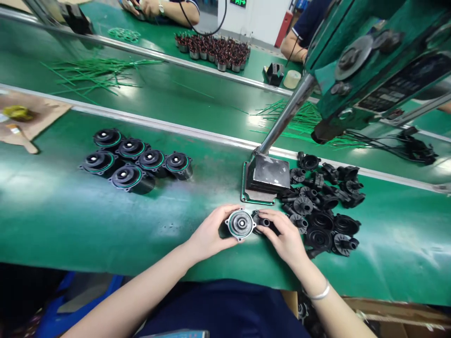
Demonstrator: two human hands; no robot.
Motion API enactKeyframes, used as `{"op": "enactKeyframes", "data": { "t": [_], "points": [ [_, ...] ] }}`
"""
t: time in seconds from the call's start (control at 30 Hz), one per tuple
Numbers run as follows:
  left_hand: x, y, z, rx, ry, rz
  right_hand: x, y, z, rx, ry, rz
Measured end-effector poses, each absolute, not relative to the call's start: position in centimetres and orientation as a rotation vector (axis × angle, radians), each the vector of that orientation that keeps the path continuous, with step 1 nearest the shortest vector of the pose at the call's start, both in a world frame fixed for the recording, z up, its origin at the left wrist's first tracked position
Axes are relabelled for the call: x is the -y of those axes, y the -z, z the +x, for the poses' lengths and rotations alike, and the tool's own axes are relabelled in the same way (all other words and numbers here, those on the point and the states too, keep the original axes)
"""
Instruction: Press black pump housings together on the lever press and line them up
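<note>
My left hand (213, 231) is wrapped round a pump motor housing (241, 223), a dark round body with a green sealing ring and a pale pin in its middle. Close beside it, my right hand (283, 234) grips a black plastic pump cover (261, 221) with a short pipe stub. The cover and the housing are side by side; whether they touch I cannot tell. To the left stand several similar motor housings (130, 148) with green rings. A heap of black pump covers (319, 202) lies right of my right hand.
A green press (352, 61) with a steel column (289, 112) and a block base (269, 172) stands just beyond my hands. Green strips (95, 75) lie past the metal rail. Copper-wound parts (214, 51) stand farther back, near a co-worker's hands (144, 7). A brush (23, 138) lies at left.
</note>
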State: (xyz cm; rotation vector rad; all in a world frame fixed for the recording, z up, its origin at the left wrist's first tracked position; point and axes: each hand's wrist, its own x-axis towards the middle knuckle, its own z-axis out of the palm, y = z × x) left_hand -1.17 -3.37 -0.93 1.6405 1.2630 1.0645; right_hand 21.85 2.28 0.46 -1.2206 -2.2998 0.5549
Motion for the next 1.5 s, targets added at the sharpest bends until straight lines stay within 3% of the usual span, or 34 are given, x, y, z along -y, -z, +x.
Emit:
{"op": "enactKeyframes", "data": {
  "t": [0.27, 0.5, 1.5],
  "points": [
    [3.9, 1.1, 0.4, -1.321, -1.122, 1.676, -2.1, -6.8, 20.5, 2.237, -0.639, -1.178],
    [4.0, 1.4, 0.7, -1.299, -1.204, 1.661, -0.9, -6.4, 17.3, 2.4, -0.254, -0.993],
    [4.3, 1.4, 0.8, -1.261, -1.166, 1.624, -0.2, -6.8, 17.3, 2.492, -0.234, -1.01]
  ]
}}
